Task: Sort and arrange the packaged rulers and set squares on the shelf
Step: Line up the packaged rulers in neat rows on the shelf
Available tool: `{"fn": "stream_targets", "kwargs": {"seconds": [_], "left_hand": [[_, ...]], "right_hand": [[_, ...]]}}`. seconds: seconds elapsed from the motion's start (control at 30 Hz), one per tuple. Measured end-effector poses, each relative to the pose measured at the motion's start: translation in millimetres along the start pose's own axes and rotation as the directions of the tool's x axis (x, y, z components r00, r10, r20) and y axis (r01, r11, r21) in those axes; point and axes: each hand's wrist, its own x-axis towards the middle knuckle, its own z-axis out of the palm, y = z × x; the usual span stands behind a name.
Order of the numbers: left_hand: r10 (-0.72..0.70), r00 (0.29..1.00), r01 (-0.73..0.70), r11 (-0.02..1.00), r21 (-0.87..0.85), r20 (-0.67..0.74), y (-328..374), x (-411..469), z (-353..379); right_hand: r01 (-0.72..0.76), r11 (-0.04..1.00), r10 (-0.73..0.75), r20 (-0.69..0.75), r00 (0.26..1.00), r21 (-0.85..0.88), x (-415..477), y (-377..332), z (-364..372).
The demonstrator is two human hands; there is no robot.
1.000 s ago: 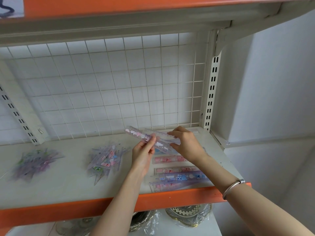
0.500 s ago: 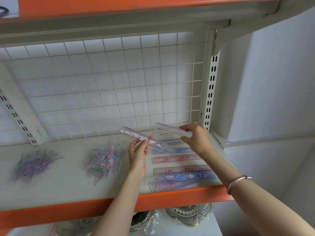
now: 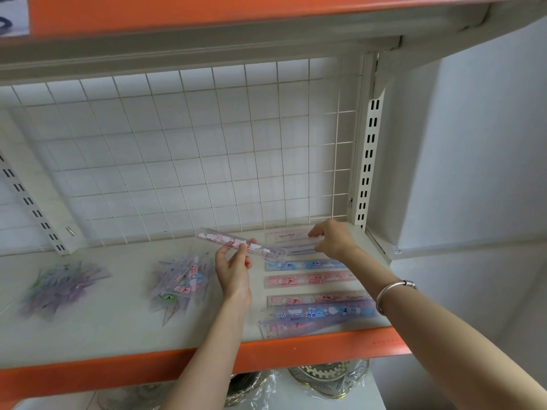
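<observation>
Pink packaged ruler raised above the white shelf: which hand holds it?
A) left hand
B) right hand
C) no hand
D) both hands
A: the left hand pinches the pink packaged ruler; the right hand is apart, at a pale ruler lying at the back of the white shelf.

I have a single view, the wide-angle head camera. It sits near the shelf, just in front of its orange front lip, and faces forward and down onto it. The wire grid behind the shelf fills the middle, the upper shelf crosses above, and the wall lies to the shelf's right.
</observation>
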Motion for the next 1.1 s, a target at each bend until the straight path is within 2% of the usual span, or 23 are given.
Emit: {"fn": "stream_targets", "kwargs": {"seconds": [0.5,0.6,0.73,0.83,0.97,1.1], "left_hand": [[-0.038,0.999,0.038,0.999,-0.026,0.018,-1,1,0],[-0.041,0.999,0.041,0.999,-0.007,0.03,-1,1,0],[-0.014,0.998,0.011,0.999,0.042,0.064,-1,-2,-1],[-0.001,0.996,-0.005,0.997,0.075,0.084,0,-3,-1],[0.001,0.996,-0.008,0.997,0.081,0.093,1,-5,-1],[-0.001,0.996,-0.004,0.998,0.059,0.089,1,-4,-2]], "right_hand": [[0.055,0.991,-0.031,0.197,0.98,-0.119,17,-5,4],[0.071,0.995,-0.061,0.147,0.987,-0.067,14,-8,4],[0.154,0.974,-0.157,0.009,0.988,0.166,1,-32,2],[0.212,0.93,-0.234,0.037,0.972,0.3,-14,-54,2],[0.258,0.939,-0.284,0.091,0.954,0.226,-24,-68,7],[0.302,0.943,-0.311,0.044,0.949,0.14,-28,-72,15]]}}
